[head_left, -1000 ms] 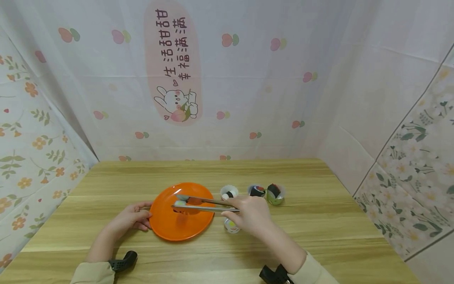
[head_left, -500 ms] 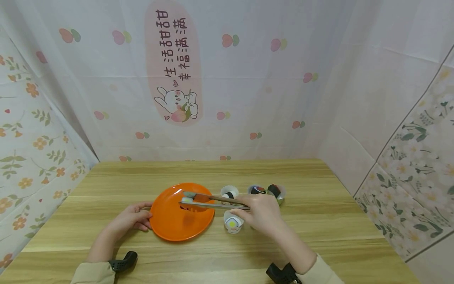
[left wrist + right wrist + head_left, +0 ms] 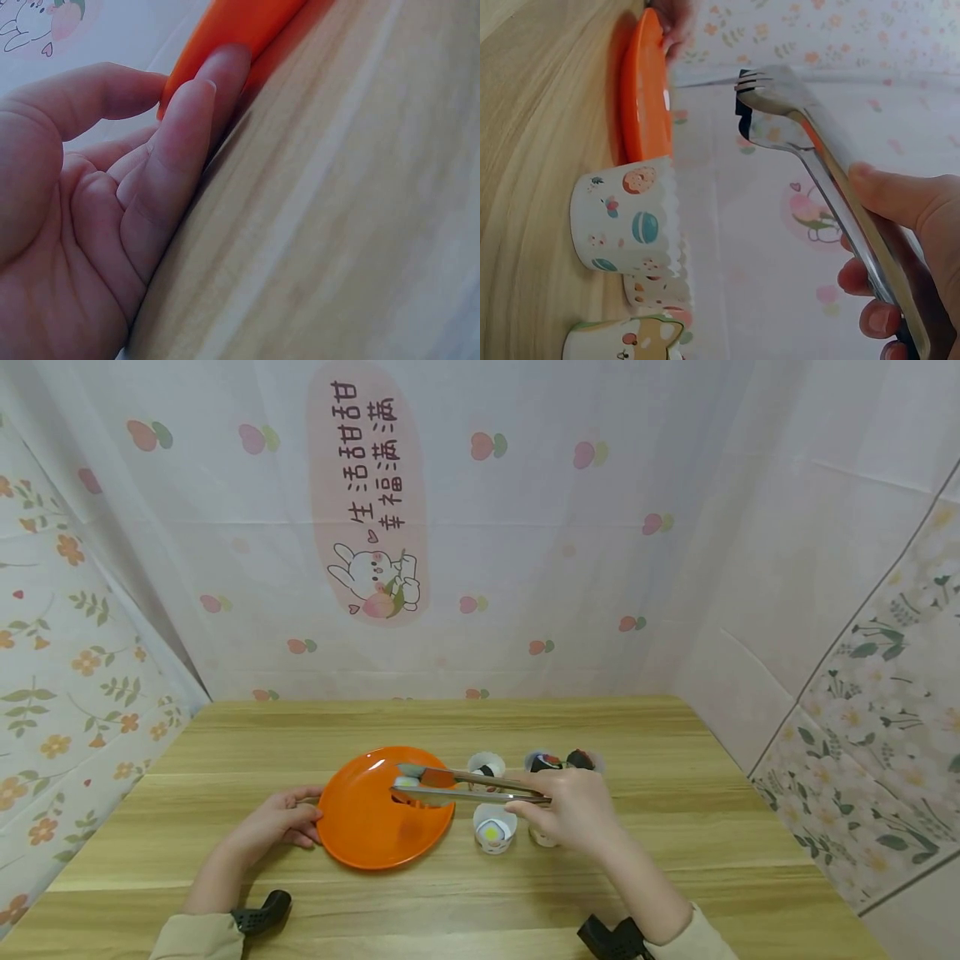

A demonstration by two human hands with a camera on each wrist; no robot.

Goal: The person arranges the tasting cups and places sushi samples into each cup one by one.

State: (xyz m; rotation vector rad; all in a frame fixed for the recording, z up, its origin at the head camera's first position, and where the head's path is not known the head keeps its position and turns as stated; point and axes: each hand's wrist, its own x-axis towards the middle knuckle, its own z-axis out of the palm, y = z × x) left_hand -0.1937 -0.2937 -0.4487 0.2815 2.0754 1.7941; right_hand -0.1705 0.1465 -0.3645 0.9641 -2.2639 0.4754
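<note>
My left hand holds the left rim of an orange plate; in the left wrist view its fingers meet the plate edge. My right hand grips metal tongs from the right. Between the tongs' tips is a small sushi roll, pale with yellow-green on top and dark at the side. In the head view it appears over the plate's right part. From the right wrist view, the tongs are raised above the table, and only a dark part of the roll shows.
Several paper cups stand right of the plate. One near cup has a white roll with a yellow centre; another cup stands behind the tongs. Dark rolls sit in cups farther right. My hand partly hides a cup.
My right hand has moved right, carrying the tongs and sushi roll from the plate's middle toward its right edge. More of the near cup shows. My left hand and the plate stay put.
</note>
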